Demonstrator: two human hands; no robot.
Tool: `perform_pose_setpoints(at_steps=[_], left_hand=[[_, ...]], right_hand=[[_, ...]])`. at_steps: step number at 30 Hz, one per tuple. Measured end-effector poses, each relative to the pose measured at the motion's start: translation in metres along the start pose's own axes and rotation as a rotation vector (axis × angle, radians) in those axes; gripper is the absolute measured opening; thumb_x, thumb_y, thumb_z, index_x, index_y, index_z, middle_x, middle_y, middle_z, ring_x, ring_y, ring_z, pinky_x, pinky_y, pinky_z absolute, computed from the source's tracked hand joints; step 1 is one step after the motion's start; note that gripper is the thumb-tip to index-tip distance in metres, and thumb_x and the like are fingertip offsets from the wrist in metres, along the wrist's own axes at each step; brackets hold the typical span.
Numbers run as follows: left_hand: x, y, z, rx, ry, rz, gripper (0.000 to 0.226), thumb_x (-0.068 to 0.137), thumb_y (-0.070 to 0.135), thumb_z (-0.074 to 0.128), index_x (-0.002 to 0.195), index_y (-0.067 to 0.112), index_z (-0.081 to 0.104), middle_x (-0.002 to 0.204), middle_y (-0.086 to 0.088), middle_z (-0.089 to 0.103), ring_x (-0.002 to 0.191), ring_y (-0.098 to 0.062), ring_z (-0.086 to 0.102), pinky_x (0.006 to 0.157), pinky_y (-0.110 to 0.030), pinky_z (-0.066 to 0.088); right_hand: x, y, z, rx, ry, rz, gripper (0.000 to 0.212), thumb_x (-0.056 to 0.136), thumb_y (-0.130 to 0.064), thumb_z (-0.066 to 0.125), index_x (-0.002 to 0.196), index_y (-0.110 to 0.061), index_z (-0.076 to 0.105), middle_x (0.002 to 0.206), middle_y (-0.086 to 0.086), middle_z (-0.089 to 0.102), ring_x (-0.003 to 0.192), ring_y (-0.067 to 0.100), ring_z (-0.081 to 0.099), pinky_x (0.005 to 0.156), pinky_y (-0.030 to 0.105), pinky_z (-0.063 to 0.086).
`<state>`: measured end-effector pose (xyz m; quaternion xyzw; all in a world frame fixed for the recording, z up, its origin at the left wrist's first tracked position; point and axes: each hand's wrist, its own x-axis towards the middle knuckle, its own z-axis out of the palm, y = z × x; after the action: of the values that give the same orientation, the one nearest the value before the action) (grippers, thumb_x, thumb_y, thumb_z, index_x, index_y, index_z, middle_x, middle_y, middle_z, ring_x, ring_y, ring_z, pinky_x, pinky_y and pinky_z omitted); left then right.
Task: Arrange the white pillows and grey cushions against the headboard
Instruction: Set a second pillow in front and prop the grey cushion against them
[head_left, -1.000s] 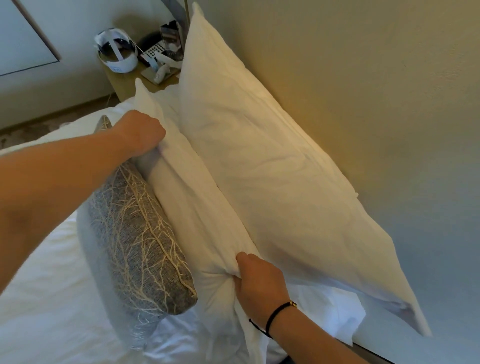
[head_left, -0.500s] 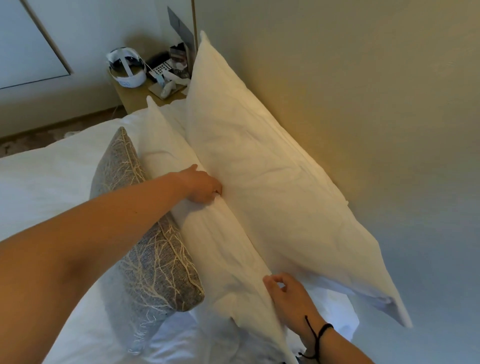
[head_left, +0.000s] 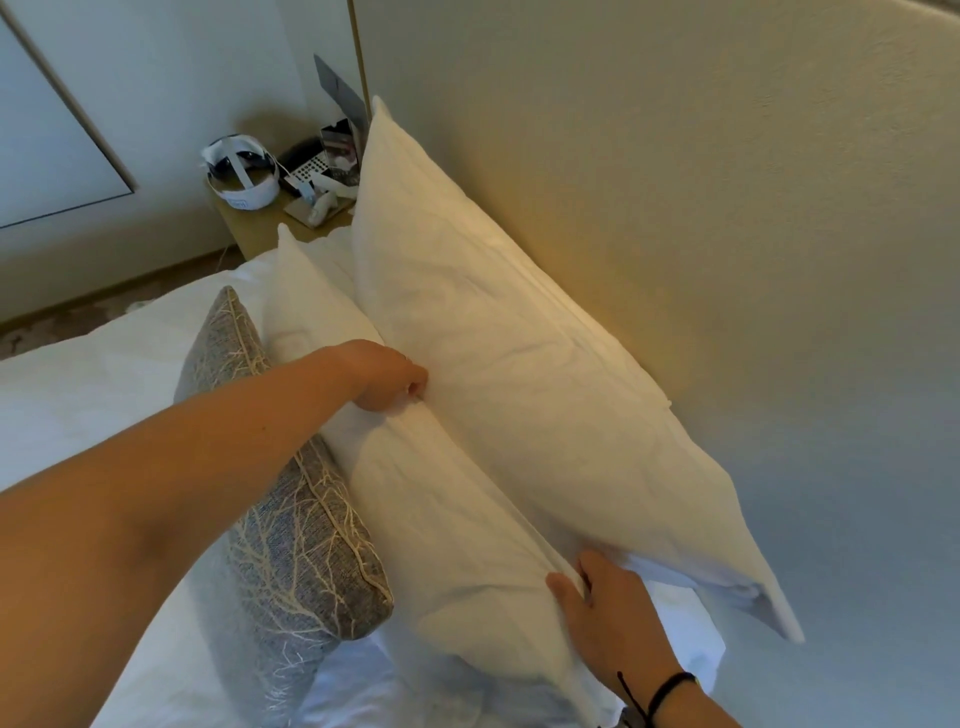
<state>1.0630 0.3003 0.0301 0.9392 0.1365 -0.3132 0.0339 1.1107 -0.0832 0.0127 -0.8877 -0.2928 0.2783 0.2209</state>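
Observation:
A large white pillow (head_left: 519, 374) leans upright against the beige headboard (head_left: 727, 260). In front of it stands a second white pillow (head_left: 441, 519), and a grey cushion (head_left: 291, 545) with a pale branch pattern leans on that pillow's front. My left hand (head_left: 387, 379) is curled at the seam between the two white pillows, pressing on the front pillow's top edge. My right hand (head_left: 608, 618) lies with fingers spread on the near end of the front pillow, fingertips tucked into the gap between the pillows.
White bedding (head_left: 93, 395) covers the mattress to the left. A wooden bedside table (head_left: 254, 234) at the far end holds a white headset (head_left: 239, 174), a phone and small items. Floor shows beyond the bed.
My left hand moved from the front pillow's far corner to its middle top edge. My right hand let go of its pinch on the near end and now rests flat there.

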Motion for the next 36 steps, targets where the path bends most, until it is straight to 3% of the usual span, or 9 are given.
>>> perform_pose_setpoints(at_steps=[5,13,17,21,25,27,31,33,36], left_hand=[[0.000,-0.011,-0.002,0.241,0.003,-0.076,0.031,0.098,0.017,0.046,0.129,0.015,0.050,0.125,-0.009,0.046,0.100,-0.031,0.061,0.077,-0.039,0.051],[0.010,0.003,0.016,0.050,0.483,-0.275,0.025,0.098,0.019,0.043,0.109,0.008,0.062,0.117,-0.011,0.051,0.094,-0.033,0.059,0.084,-0.045,0.049],[0.019,0.012,0.037,-0.074,0.284,-0.528,0.049,0.098,0.026,0.034,0.145,0.009,0.030,0.154,-0.018,0.028,0.136,-0.042,0.033,0.113,-0.059,0.020],[0.022,0.003,0.041,-0.116,0.069,-0.551,0.075,0.097,0.052,0.022,0.156,0.011,0.005,0.164,-0.018,-0.002,0.150,-0.036,-0.006,0.118,-0.058,-0.007],[0.001,0.005,0.035,-0.176,0.044,-0.299,0.070,0.094,0.058,0.025,0.147,0.015,0.036,0.154,-0.009,0.035,0.145,-0.028,0.024,0.118,-0.057,0.004],[-0.020,0.011,0.033,-0.272,0.053,-0.166,0.057,0.094,0.055,0.031,0.137,0.022,0.049,0.149,-0.002,0.045,0.138,-0.022,0.035,0.117,-0.051,0.010],[-0.079,0.002,0.067,-0.562,0.574,-0.244,0.038,0.098,0.046,0.044,0.132,0.035,0.056,0.155,0.011,0.038,0.144,-0.011,0.027,0.120,-0.045,0.003],[-0.112,-0.009,0.102,-0.723,0.853,-0.462,0.043,0.097,0.048,0.048,0.138,0.034,0.051,0.159,0.003,0.032,0.148,-0.019,0.022,0.121,-0.050,0.011],[-0.147,-0.011,0.163,-1.145,0.955,-0.718,0.057,0.097,0.053,0.048,0.148,0.032,0.036,0.160,-0.004,0.030,0.144,-0.024,0.031,0.117,-0.049,0.027]], right_hand=[[0.007,0.011,0.020,-0.021,-0.087,0.133,0.046,0.093,-0.053,0.045,0.061,-0.021,0.038,0.060,-0.005,0.050,0.057,0.012,0.046,0.053,0.027,0.035],[0.016,0.009,0.028,-0.167,-0.173,0.216,0.045,0.090,-0.062,0.038,0.064,-0.025,0.043,0.073,-0.010,0.055,0.070,0.008,0.052,0.061,0.025,0.039],[0.012,0.000,0.028,-0.271,-0.182,0.172,0.033,0.094,-0.059,0.034,0.087,-0.034,0.054,0.096,-0.012,0.060,0.090,0.010,0.057,0.073,0.026,0.040],[0.004,-0.015,0.018,-0.414,-0.118,0.024,0.033,0.098,-0.047,0.030,0.124,-0.036,0.048,0.126,-0.014,0.056,0.110,0.008,0.055,0.085,0.026,0.043],[-0.006,-0.053,0.006,-0.589,0.022,-0.213,0.038,0.074,-0.032,0.078,0.106,-0.014,0.068,0.100,0.001,0.071,0.073,0.019,0.069,0.054,0.031,0.050],[-0.009,-0.075,0.007,-0.542,0.122,-0.390,0.041,0.067,-0.029,0.084,0.101,-0.009,0.072,0.101,0.007,0.073,0.071,0.024,0.070,0.054,0.033,0.054],[0.000,-0.122,0.022,-0.307,-0.095,-0.546,0.053,0.095,-0.058,0.034,0.143,-0.035,0.033,0.140,-0.014,0.047,0.121,0.011,0.049,0.093,0.028,0.042],[0.005,-0.150,0.038,-0.211,-0.173,-0.600,0.055,0.092,-0.063,0.036,0.142,-0.042,0.025,0.135,-0.012,0.049,0.117,0.012,0.051,0.089,0.029,0.042],[0.016,-0.191,0.068,-0.199,-0.304,-0.641,0.061,0.088,-0.063,0.044,0.141,-0.047,0.017,0.122,-0.002,0.055,0.101,0.017,0.057,0.082,0.033,0.048]])
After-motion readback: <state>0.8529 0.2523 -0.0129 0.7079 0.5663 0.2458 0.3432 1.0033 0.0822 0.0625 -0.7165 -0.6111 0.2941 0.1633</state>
